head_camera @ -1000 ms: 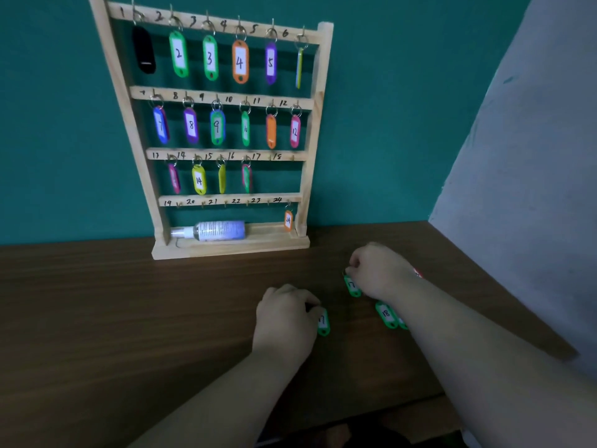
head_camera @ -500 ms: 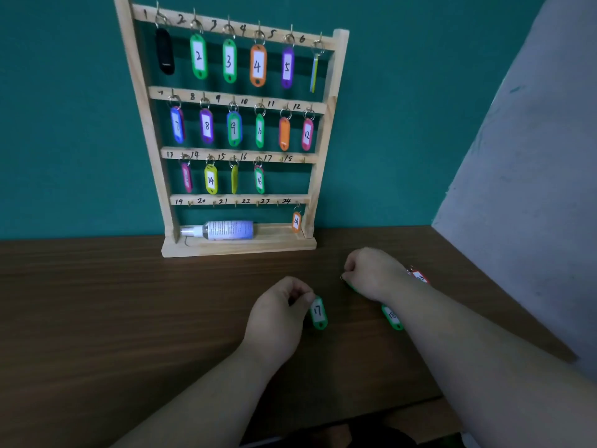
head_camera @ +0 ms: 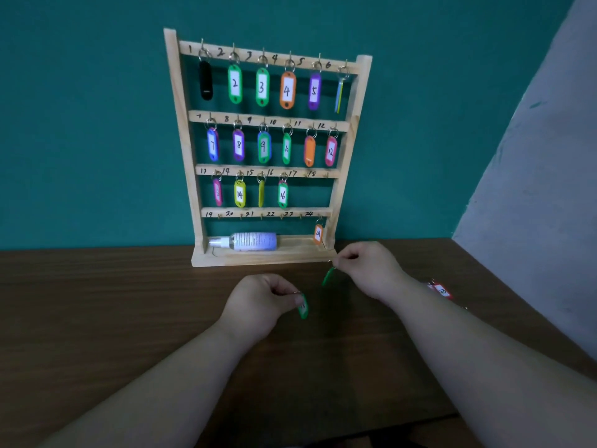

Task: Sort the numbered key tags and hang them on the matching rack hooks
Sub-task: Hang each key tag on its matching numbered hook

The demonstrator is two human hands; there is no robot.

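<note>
1. The left hand [head_camera: 258,302], over the middle of the dark wooden bench [head_camera: 97,302], pinches the metal ring of a green plastic key tag [head_camera: 303,307]. The tag appears lifted clear of the surface, and its number is too blurred to read.
2. The right hand [head_camera: 368,270], farther and to the right, just in front of the rack's base, pinches the ring of a second green key tag [head_camera: 328,277], which dangles edge-on with its label hidden.
3. The pale wooden rack [head_camera: 185,140] stands at the far edge against the teal wall. Its top two rails are full. The bare hooks seem to be 17 and 18 on the third rail [head_camera: 318,173] and 19 to 23 on the bottom one.
4. To do this step well, I judge each tag should be turned label-forward and read first, then carried by the ring alone so the loop is free to slip over its hook.
5. Hanging one tag at a time is likely safer, since the hooks sit close together.
6. Both forearms reach forward from the near edge, wrists low, curled fingers facing each other.
7. Small red key tags [head_camera: 442,291] lie on the bench at right, not yet sorted.
</note>
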